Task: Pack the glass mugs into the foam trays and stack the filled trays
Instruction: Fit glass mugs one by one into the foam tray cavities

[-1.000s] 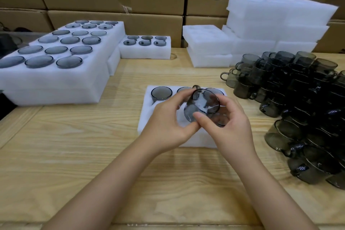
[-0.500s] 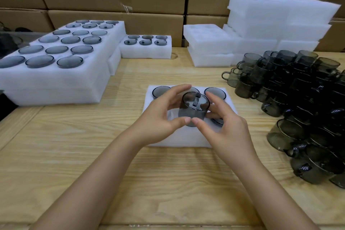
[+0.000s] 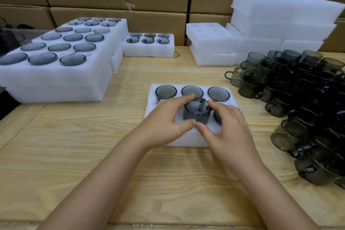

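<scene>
Head view: both hands meet over the small foam tray (image 3: 186, 141) on the wooden table (image 3: 74, 155). The left hand (image 3: 168, 123) and the right hand (image 3: 230, 127) each pinch the grey glass mug (image 3: 196, 114) between thumb and curled fingers, one on each side. The mug stands at the middle pocket of the near row and rises higher than its neighbours, so I judge it is not fully seated. The far row already carries three mugs (image 3: 192, 90). One more mug shows at the near right, half hidden by the right hand. The near left pocket is hidden under the left hand.

The risks, as I judge them:
- If the handle does not meet its slot, pushing down can tear the foam or leave the mug tilted.
- A mug that stands too high would make the next stacked tray rock.
- The loose mugs (image 3: 298, 99) lie near the right forearm, and a wide elbow move could knock them.
</scene>
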